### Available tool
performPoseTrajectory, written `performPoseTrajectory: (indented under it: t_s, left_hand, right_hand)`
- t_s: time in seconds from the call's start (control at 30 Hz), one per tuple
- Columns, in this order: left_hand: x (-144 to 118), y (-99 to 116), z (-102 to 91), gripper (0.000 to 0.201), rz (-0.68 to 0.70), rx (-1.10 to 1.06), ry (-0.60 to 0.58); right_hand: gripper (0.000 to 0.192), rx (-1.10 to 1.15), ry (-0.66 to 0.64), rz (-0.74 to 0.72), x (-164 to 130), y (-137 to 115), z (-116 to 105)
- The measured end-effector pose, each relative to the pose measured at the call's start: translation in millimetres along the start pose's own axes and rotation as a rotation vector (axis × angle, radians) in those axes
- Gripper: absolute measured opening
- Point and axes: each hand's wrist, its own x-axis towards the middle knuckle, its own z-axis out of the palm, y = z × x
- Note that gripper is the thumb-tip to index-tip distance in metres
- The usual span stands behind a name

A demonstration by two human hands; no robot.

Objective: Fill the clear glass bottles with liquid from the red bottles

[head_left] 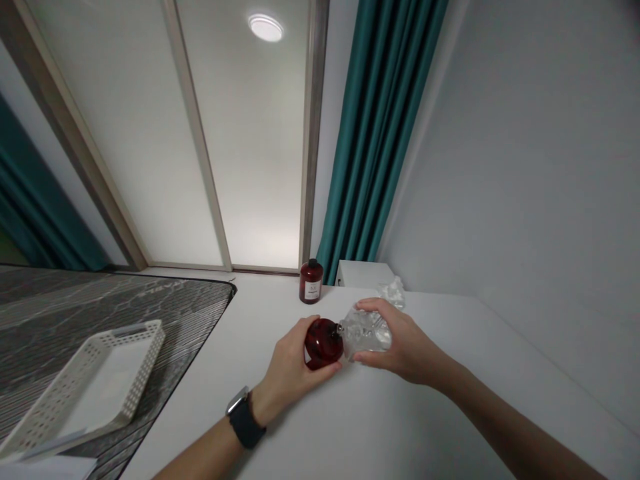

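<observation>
My left hand (295,357) is wrapped round a dark reddish-brown bottle (323,343), its neck pointing right. My right hand (397,340) grips a clear, crinkled plastic bottle (367,330) lying sideways, its narrow end toward the brown bottle. The two necks meet or nearly meet between my hands; I cannot tell whether they touch. Just beyond them, a second reddish-brown bottle (311,281) with a black cap and a white label stands upright on the white table (280,427).
Crumpled clear plastic (393,291) lies behind my right hand, near a white box-like piece (365,272). To the left, a white perforated basket (143,360) rests on a grey striped surface (195,307). Teal curtains (383,133) and frosted panels (250,153) stand behind.
</observation>
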Motion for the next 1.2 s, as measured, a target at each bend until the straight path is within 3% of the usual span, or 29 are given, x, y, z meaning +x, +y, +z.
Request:
performPoseTrajectory:
  t_s: [1.2]
  left_hand:
    - [-1.4, -0.8, 4.2, 0.067, -0.056, -0.044, -0.011]
  right_hand:
    - [0.060, -0.005, -0.052, 0.037, 4.4, -7.1, -6.6]
